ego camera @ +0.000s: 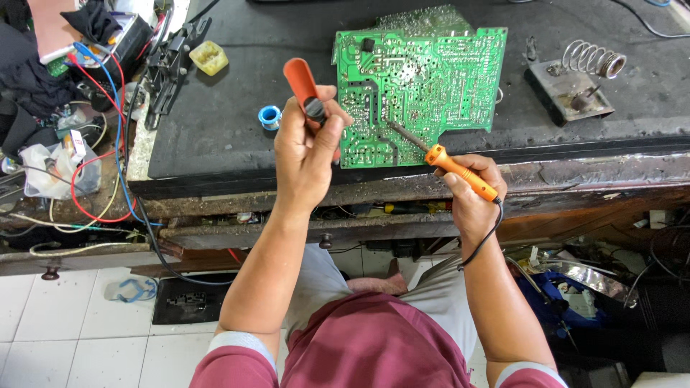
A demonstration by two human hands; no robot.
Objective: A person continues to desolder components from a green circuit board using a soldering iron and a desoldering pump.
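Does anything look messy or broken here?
Yes. The bench's front edge looks worn and crusted, and tangled wires spill over its left end. The green circuit board itself looks whole.

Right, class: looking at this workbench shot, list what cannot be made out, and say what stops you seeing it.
Head view only:
- Lower end of the orange desoldering pump: wrapped in the left hand.
- Components of the green circuit board: it lies solder side up.
- The joint the soldering iron in the right hand touches: too small.
- Open drawer contents: shadowed under the bench edge.
- Wire tangle: cut off at the left edge.
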